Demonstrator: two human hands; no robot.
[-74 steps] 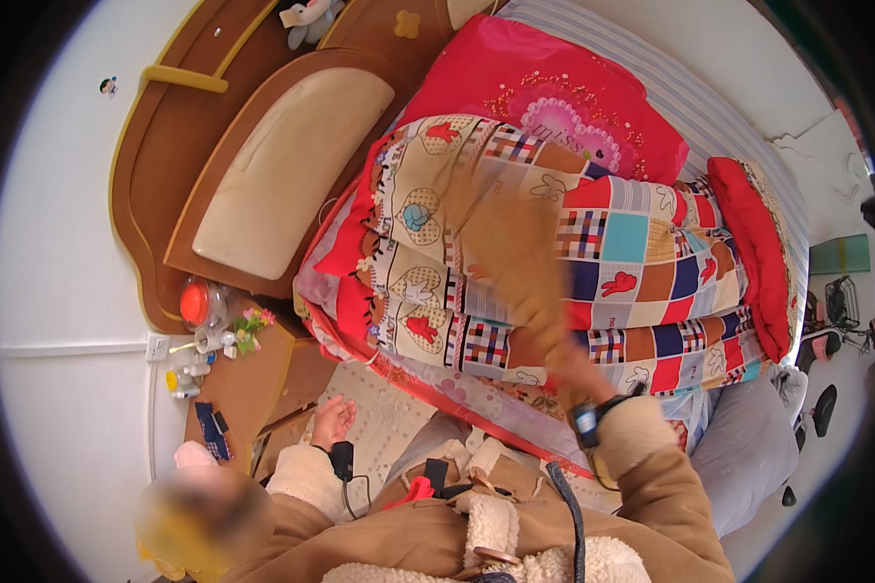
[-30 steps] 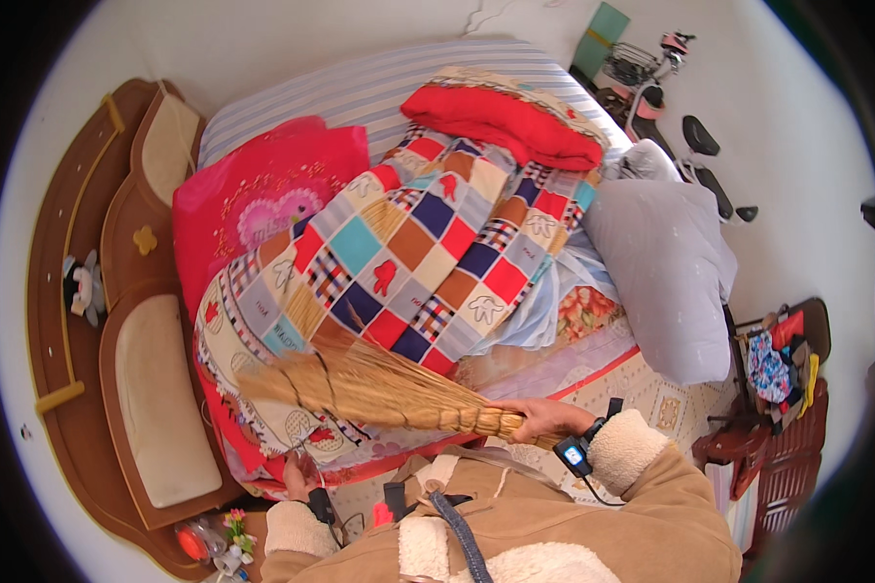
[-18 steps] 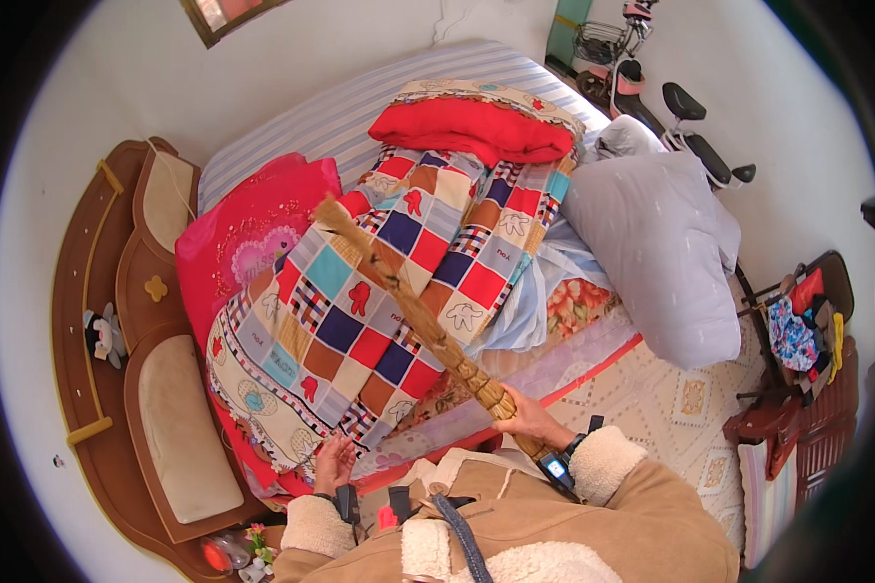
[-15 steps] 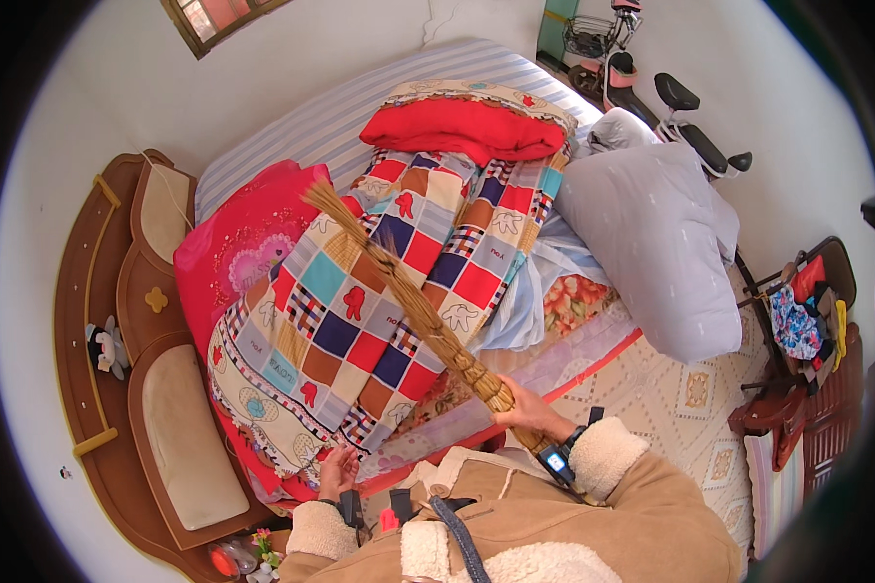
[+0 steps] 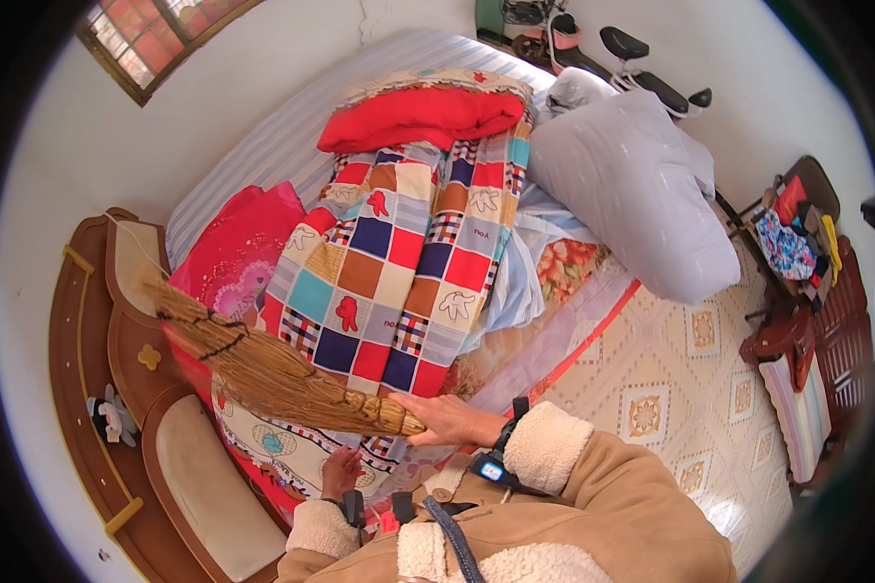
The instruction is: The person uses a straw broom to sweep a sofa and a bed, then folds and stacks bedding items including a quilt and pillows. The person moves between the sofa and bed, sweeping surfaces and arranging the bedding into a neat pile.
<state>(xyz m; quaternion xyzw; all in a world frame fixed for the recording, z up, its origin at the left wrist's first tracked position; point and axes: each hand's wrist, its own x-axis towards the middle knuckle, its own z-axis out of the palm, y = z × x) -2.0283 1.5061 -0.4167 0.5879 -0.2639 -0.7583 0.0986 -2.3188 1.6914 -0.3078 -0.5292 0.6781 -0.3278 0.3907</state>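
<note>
My right hand is closed around the bound end of a straw broom. The broom stretches left, and its loose bristles, slightly blurred, hang over the pink pillow and the headboard side. Beneath it lies a patchwork quilt with coloured squares and a red folded end. My left hand hovers low by the quilt's near edge, empty, with its fingers loosely apart. The pink pillow is partly covered by the broom.
A brown headboard stands at the left. The grey bedding bundle leans at the bed's right side, over the patterned floor. Farther off are an electric scooter, a chair piled with clothes and a striped cushion.
The broom has swung left and down, from pointing up over the quilt to lying toward the headboard. My right hand has moved left. The whole view has shifted as well.
</note>
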